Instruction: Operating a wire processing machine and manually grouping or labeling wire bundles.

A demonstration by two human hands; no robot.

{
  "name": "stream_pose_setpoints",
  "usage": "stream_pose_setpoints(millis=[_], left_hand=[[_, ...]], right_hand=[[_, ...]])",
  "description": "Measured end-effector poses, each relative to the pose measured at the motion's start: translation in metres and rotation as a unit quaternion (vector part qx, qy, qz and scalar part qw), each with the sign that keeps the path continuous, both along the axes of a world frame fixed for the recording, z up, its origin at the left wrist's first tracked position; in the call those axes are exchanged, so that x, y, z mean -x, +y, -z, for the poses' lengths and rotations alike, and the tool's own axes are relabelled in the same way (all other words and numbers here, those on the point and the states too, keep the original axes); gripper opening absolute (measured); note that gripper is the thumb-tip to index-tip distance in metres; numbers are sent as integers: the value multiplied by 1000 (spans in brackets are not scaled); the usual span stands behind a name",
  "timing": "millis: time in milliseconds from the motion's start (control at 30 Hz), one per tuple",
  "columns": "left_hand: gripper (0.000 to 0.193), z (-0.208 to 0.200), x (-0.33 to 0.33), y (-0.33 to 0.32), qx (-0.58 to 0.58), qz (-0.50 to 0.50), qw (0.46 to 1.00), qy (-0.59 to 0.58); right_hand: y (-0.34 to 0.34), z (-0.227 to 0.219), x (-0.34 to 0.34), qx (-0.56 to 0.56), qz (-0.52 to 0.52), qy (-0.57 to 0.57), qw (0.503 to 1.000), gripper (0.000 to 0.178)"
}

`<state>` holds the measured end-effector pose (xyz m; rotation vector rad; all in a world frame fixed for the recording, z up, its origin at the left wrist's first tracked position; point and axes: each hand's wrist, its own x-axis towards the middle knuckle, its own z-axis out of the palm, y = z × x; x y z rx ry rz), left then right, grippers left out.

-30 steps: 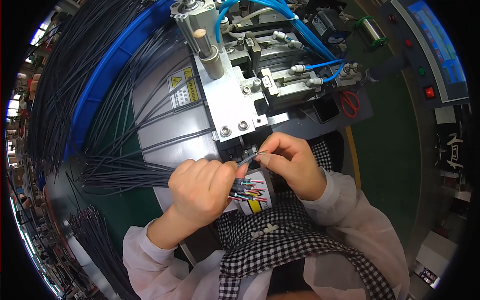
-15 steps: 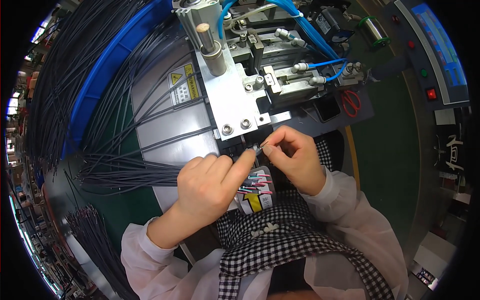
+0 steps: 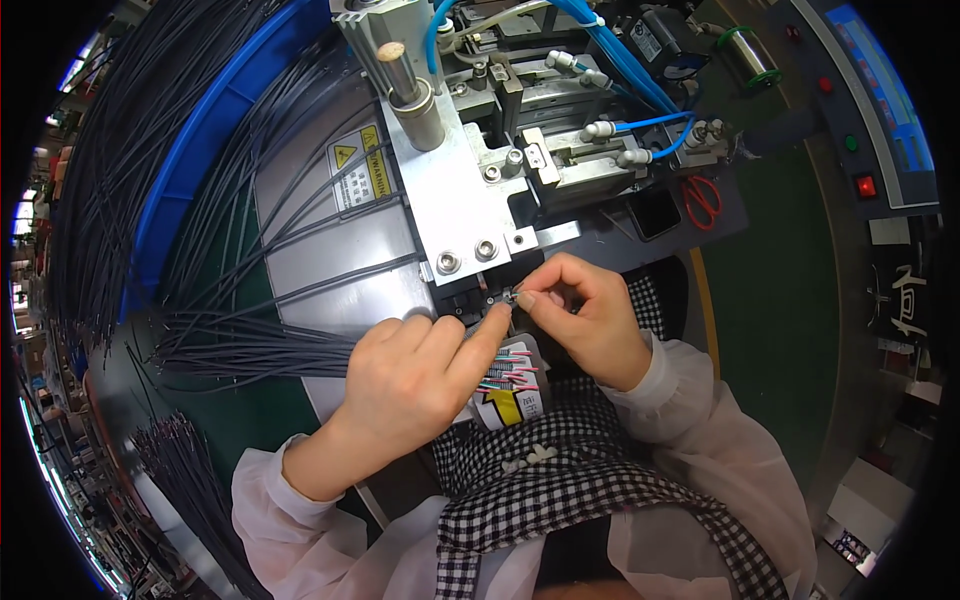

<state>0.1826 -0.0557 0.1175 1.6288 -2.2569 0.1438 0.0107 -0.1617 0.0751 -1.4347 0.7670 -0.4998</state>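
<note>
My left hand (image 3: 415, 372) is closed, its index finger stretched toward a small silvery piece (image 3: 507, 296) at the machine's near edge. Whatever lies under its curled fingers is hidden. Thumb and index finger of my right hand (image 3: 588, 318) pinch together at that same piece; what they grip is too small to name. Below the fingertips, stripped cable ends (image 3: 512, 372) with pink and teal wires lie over a white label plate with a yellow arrow (image 3: 503, 407). Their dark cables (image 3: 270, 345) run left, passing behind my left hand.
A metal press fixture (image 3: 455, 190) with blue air tubes (image 3: 655, 127) stands just beyond my hands. A blue bin (image 3: 165, 190) and many dark cables fill the left. A solder wire spool (image 3: 748, 60), red-handled tool (image 3: 702, 203) and control panel (image 3: 868, 110) are at right.
Both hands' fingertips have shifted slightly left, closer to the small piece at the machine's edge. The view itself has moved a little. Neither hand has visibly let go.
</note>
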Motion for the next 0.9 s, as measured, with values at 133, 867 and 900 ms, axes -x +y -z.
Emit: stream_pose_setpoints(millis=[133,867,900], left_hand=[[39,-3,3,0,-24,-9,999,-30],[46,-2,7,-3,-61,-21,998,-18],[46,-2,7,-3,-63,-20,998,-17]], right_hand=[[-4,3,-1,-13,-11,15,1000,5],[3,13,-6,-40,20,-16,999,4],[3,14,-6,-53,23,-21,998,4]])
